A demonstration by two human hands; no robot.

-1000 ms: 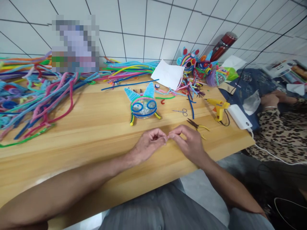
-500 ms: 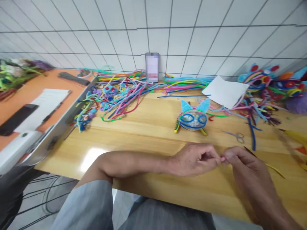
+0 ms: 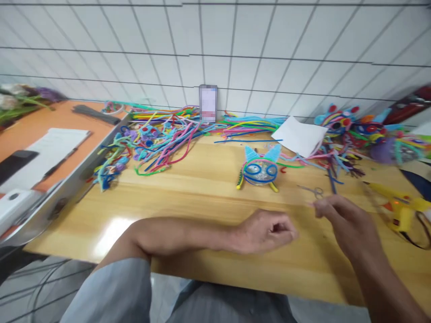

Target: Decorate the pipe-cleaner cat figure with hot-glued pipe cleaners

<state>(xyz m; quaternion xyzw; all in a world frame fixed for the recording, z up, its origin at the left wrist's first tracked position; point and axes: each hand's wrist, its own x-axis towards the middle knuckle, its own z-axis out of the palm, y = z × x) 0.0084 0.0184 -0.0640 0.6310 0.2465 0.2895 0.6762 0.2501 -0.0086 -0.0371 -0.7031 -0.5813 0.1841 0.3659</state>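
Observation:
My left hand point(image 3: 264, 232) is closed above the front of the wooden table point(image 3: 188, 204); whatever its fingers hold, if anything, is too small to make out. To its right, my right hand point(image 3: 345, 222) is pinched, with a tiny pinkish bit at the fingertips that I cannot identify. The two hands are apart. Beyond them stands a clear round figure point(image 3: 260, 172) with light blue ears, blue eye rings and yellow-tipped legs. Small scissors point(image 3: 316, 193) lie just behind my right hand.
Bundles of coloured pipe cleaners point(image 3: 168, 139) lie along the wall beside an upright phone point(image 3: 208, 104). White paper point(image 3: 299, 136) and finished figures point(image 3: 340, 120) are at the back right. A yellow glue gun point(image 3: 402, 208) lies right; a metal-edged orange surface point(image 3: 63, 117) is left.
My hands have separated, the right moving up and away from the left. The view has shifted, bringing more of the glue gun into sight. A yellow strip near my right hand no longer shows.

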